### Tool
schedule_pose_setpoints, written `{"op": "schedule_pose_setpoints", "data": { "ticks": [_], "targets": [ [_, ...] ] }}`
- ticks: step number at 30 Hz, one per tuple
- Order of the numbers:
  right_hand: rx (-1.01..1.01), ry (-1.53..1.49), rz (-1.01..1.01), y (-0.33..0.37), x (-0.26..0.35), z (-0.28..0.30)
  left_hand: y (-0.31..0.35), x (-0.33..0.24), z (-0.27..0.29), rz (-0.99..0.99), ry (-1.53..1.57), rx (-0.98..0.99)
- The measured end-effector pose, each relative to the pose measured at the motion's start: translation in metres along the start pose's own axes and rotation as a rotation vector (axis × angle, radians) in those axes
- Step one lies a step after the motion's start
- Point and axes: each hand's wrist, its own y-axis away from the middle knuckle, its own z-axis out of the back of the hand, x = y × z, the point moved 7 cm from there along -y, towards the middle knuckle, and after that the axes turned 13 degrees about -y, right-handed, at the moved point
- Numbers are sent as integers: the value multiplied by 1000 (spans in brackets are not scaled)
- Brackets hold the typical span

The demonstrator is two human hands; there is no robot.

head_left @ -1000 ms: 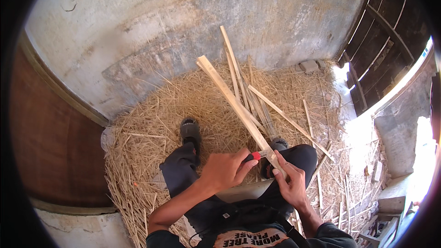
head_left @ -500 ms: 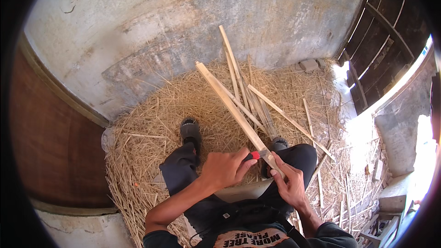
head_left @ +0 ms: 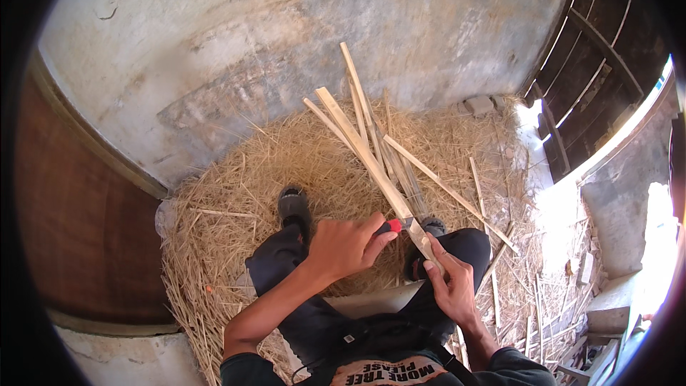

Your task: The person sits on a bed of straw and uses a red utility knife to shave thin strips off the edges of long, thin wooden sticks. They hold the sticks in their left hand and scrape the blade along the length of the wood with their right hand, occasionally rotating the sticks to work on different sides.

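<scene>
My left hand (head_left: 346, 246) is closed round a knife (head_left: 389, 226) with a red and black handle. Its short blade lies against a long pale bamboo strip (head_left: 371, 164), a little beyond my right hand. The near end of that strip is in my right hand (head_left: 454, 286), thumb on one side and fingers on the other, above my right thigh. From there the strip slants away to the upper left, over other strips.
Several loose bamboo strips (head_left: 429, 169) lean and lie ahead on a floor strewn with shavings (head_left: 246, 179). Beyond stands a stained wall (head_left: 286, 43). A brown panel (head_left: 89, 221) is at the left, dark slatted boards (head_left: 593, 50) at the right. My shoes (head_left: 293, 205) rest among the shavings.
The knife and my left hand have slid a little away from me along the strip. The strip's far end has shifted slightly right and farther off, uncovering another strip on its left.
</scene>
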Motion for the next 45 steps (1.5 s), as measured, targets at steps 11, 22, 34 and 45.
{"op": "schedule_pose_setpoints", "data": {
  "ticks": [11,22,34,45],
  "targets": [
    [26,-31,-11,13,-15,-2,-12,59,-4,263,-220,-5],
    [-22,39,-99,21,-15,11,10,252,-6,719,250,1],
    [37,192,268,-40,36,-2,-13,73,13,437,1342,-132],
    [1,334,527,-99,82,-2,-21,90,5,564,1580,-409]
  ]
}}
